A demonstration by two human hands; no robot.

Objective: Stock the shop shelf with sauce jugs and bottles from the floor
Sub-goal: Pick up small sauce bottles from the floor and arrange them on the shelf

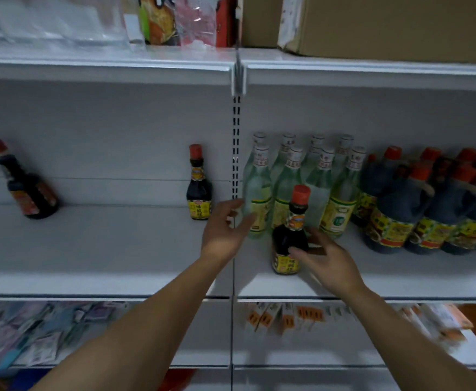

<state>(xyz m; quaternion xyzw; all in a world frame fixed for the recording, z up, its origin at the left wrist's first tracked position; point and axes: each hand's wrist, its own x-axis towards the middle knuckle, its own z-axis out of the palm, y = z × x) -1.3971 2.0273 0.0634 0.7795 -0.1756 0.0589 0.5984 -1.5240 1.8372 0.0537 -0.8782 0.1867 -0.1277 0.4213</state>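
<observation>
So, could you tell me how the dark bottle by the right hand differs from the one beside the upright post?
The front bottle stands right of the post, before the clear bottles, gripped by the right hand; the post-side bottle stands untouched left of it. The front bottle sits well forward, the post-side bottle further back. Both have red caps, dark sauce, yellow labels.

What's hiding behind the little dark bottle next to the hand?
Clear bottles with yellow-green labels stand in rows behind the small dark bottle. It and the right hand cover one's label.
</observation>
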